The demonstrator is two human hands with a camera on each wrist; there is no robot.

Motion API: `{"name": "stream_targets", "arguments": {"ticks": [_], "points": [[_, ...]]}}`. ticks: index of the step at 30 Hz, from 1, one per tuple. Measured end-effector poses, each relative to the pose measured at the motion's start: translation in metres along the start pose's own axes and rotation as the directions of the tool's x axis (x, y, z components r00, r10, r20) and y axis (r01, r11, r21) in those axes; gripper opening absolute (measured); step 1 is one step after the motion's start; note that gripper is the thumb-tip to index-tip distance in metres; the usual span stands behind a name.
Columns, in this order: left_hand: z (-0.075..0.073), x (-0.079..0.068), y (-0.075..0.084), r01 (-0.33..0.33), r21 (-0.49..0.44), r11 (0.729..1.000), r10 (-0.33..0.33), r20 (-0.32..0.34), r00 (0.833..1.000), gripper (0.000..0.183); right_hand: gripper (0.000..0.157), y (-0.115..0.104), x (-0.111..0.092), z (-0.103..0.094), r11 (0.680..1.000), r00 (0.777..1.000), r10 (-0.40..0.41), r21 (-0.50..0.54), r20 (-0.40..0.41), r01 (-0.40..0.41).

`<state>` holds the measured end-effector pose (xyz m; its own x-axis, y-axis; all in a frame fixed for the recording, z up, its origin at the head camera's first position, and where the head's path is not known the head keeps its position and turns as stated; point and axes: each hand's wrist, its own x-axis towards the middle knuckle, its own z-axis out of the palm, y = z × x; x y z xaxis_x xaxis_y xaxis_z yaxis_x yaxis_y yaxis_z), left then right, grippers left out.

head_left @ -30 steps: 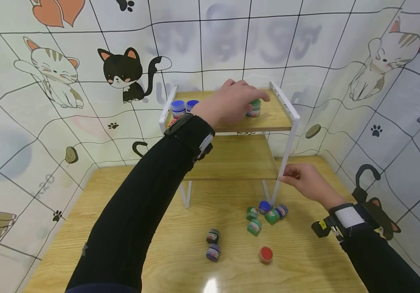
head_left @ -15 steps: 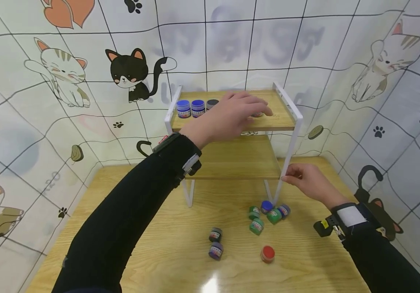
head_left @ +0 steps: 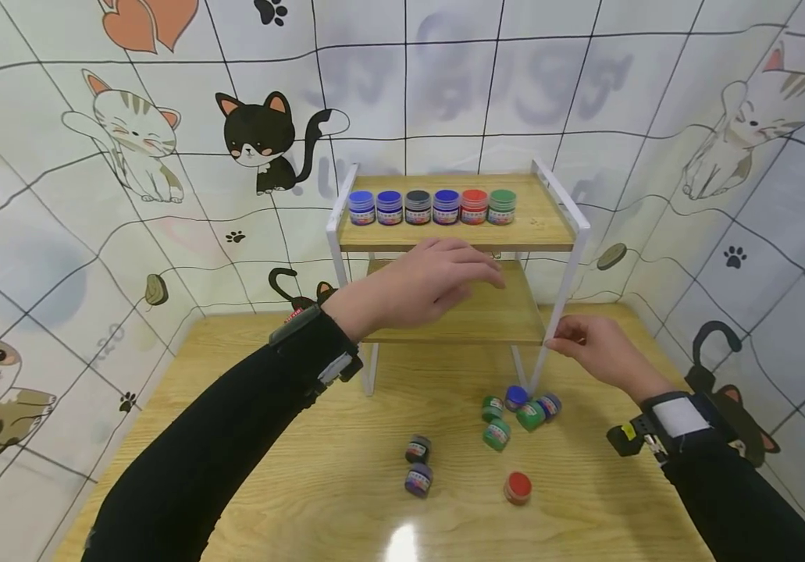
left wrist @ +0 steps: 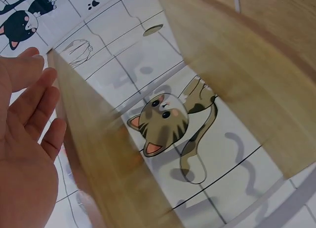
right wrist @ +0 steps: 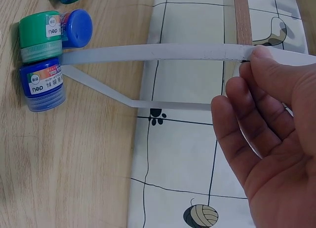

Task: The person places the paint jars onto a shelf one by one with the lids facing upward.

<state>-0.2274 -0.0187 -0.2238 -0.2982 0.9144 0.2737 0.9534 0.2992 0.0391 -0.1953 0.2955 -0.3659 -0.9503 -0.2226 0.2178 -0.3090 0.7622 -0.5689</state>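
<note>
My left hand hovers in front of the two-tier shelf, below its top board's front edge. Its fingers are loosely extended, and the left wrist view shows nothing in the palm. On the top board a row of small paint jars stands side by side: blue-lidded ones at the left, a black-lidded one, then a red one and a green one at the right end. My right hand pinches the shelf's white front right leg between thumb and fingers.
Near that leg's foot lie green jars and blue jars in a cluster. A black jar and a purple jar touch at the table's middle; a red-lidded jar stands nearer me. Cat-printed sheeting surrounds the table.
My left hand has let go of the green jar at the row's right end and moved down and toward me, uncovering the row. The right hand stays on the leg.
</note>
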Motion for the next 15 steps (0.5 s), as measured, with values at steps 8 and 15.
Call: {"name": "stream_targets", "arguments": {"ticks": [8, 15], "points": [[0.020, -0.020, 0.002, 0.018, -0.029, 0.999, -0.016, 0.063, 0.998, 0.034, 0.008, 0.000, -0.002, -0.001, 1.000, 1.000, 0.009, -0.004, 0.000, -0.009], [0.043, -0.039, -0.001, 0.045, -0.089, 0.995, -0.035, 0.110, 0.993, 0.035, 0.008, 0.000, -0.002, -0.001, 1.000, 1.000, 0.011, 0.009, 0.004, -0.011]]}}
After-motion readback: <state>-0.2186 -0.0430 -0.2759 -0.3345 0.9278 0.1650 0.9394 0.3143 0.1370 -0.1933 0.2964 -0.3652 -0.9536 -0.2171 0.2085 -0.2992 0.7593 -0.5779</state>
